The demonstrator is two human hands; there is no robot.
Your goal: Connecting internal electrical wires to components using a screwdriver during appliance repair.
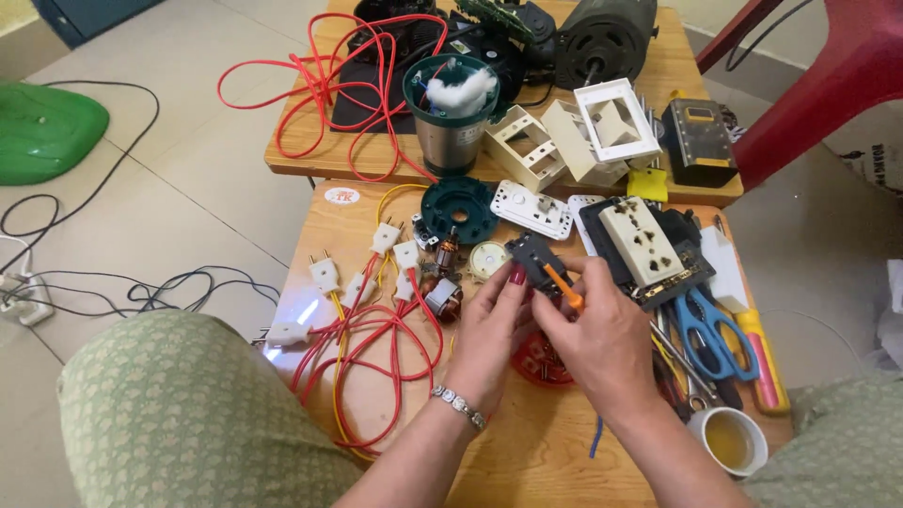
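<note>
Small black plastic switch module (pixel 532 256) looked light, rigid; we pinched its edges with left fingers (pixel 511 282), right fingers (pixel 576 282) gripping an orange-handled screwdriver (pixel 562 286).

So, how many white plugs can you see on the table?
6, though wires may hide more. Left plug by the table edge; next plug; low plug; top plug; right plug; and one plug below it.
</note>
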